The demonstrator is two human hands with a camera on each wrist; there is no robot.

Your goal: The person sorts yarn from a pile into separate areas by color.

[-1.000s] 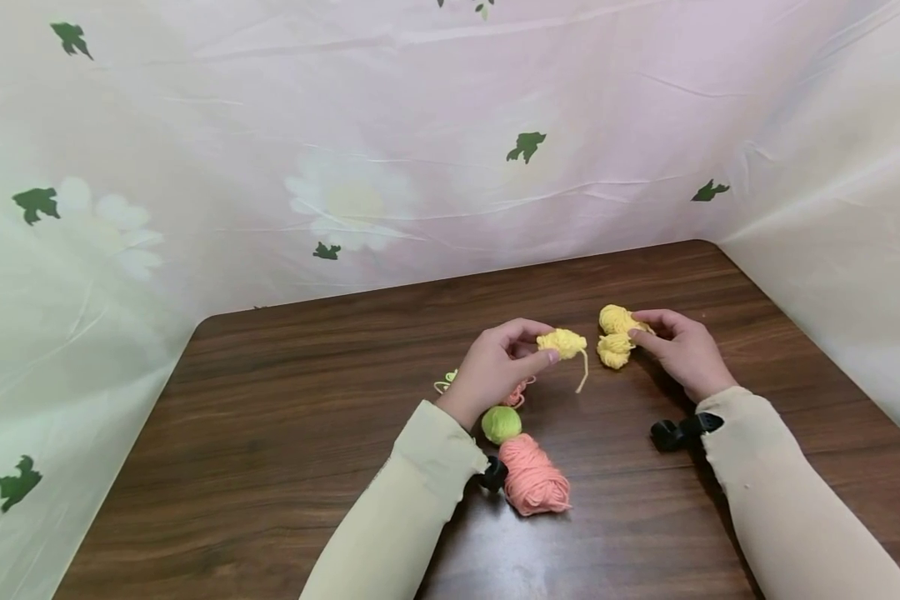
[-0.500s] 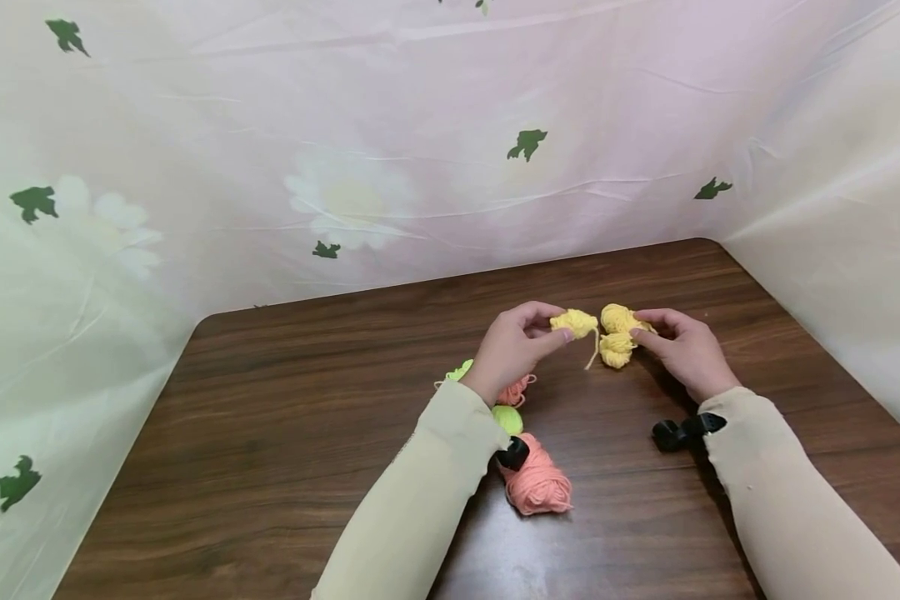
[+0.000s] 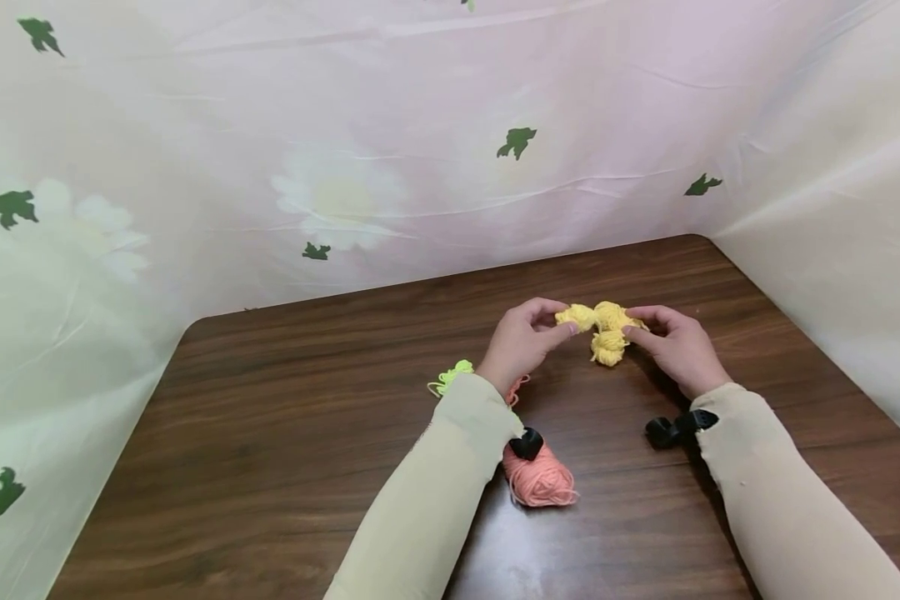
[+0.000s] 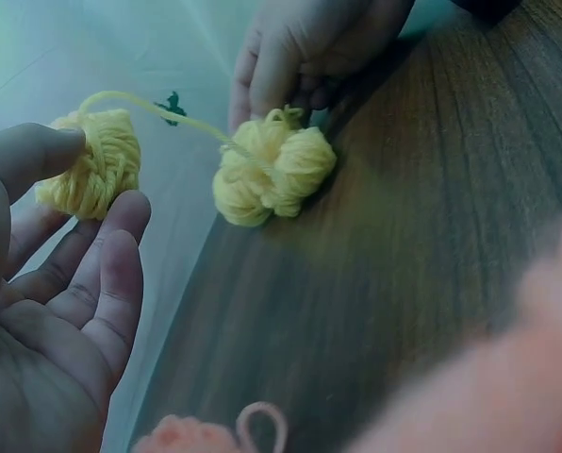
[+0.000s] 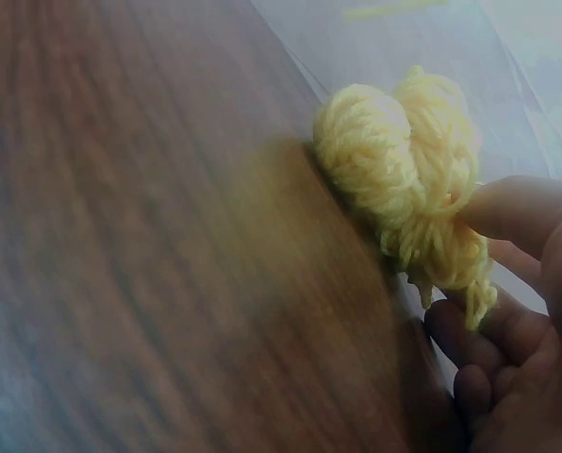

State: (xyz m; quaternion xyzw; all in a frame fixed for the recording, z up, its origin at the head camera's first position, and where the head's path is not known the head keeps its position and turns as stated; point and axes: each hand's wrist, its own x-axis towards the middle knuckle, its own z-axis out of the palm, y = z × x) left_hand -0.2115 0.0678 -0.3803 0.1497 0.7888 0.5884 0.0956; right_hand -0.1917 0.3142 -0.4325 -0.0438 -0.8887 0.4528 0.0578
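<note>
The yellow ball (image 3: pixel 576 317) is pinched between the thumb and fingers of the left hand (image 3: pixel 523 343), the remaining fingers being loosely extended, presumably so that the soft winding is not crushed. A lobed yellow bundle (image 3: pixel 610 335) is gripped at its loose-looped end by the right hand (image 3: pixel 678 348), probably to keep it steady, its rounded lobes being turned toward the ball. In the left wrist view a gap is seen between the two, spanned by a yellow strand (image 4: pixel 158 109); whether the bundle is joined by it cannot be told. Both are held at the far right part of the table (image 3: pixel 307 400). Just beside the left sleeve (image 3: pixel 427 492) a coral skein (image 3: pixel 543 482) is partly hidden by a black wrist device (image 3: pixel 527 444); lime yarn (image 3: pixel 453 375) and coral loops (image 3: pixel 515 390) are seen farther back. The table's back edge is bordered by a patterned cloth (image 3: pixel 420 125), by which reach is limited; the broadest room for movement is offered leftward of the left sleeve
</note>
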